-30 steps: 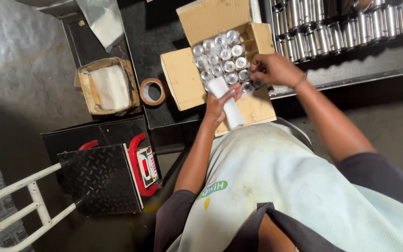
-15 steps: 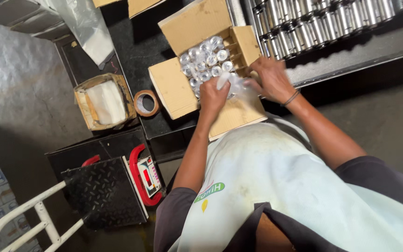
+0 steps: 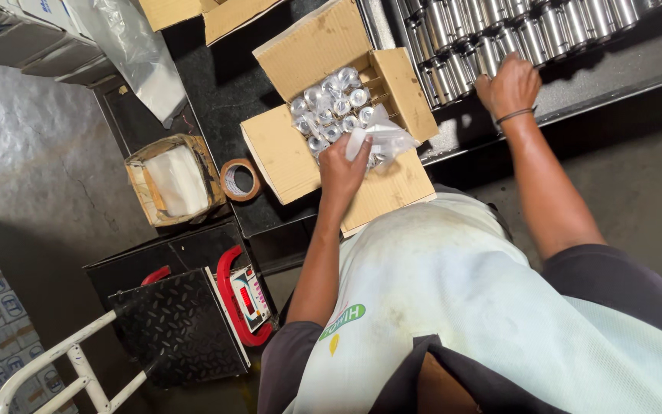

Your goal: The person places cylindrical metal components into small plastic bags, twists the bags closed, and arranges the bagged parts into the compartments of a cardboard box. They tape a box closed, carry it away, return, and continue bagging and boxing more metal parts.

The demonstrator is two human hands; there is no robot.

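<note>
An open cardboard box (image 3: 276, 150) stands on a dark table, packed with several shiny metal cylinders (image 3: 336, 105) wrapped in clear plastic. My left hand (image 3: 342, 167) rests at the box's near edge and pinches a clear plastic bag (image 3: 381, 139) that lies over the cylinders. My right hand (image 3: 508, 86) is stretched out to the right, fingers curled on the metal cylinders (image 3: 492, 31) lined up in rows on a grey shelf. Whether it grips one I cannot tell.
A roll of brown tape (image 3: 239, 179) lies left of the box, beside a small carton (image 3: 172, 180) with white sheets. Below stand a platform scale (image 3: 181, 326) with a red-framed display (image 3: 245, 297) and a white trolley handle (image 3: 63, 368). Stacked boxes line the left edge.
My right hand has left the box and moved right to the rows of cylinders on the shelf. My left hand has stayed at the box, holding the plastic bag.
</note>
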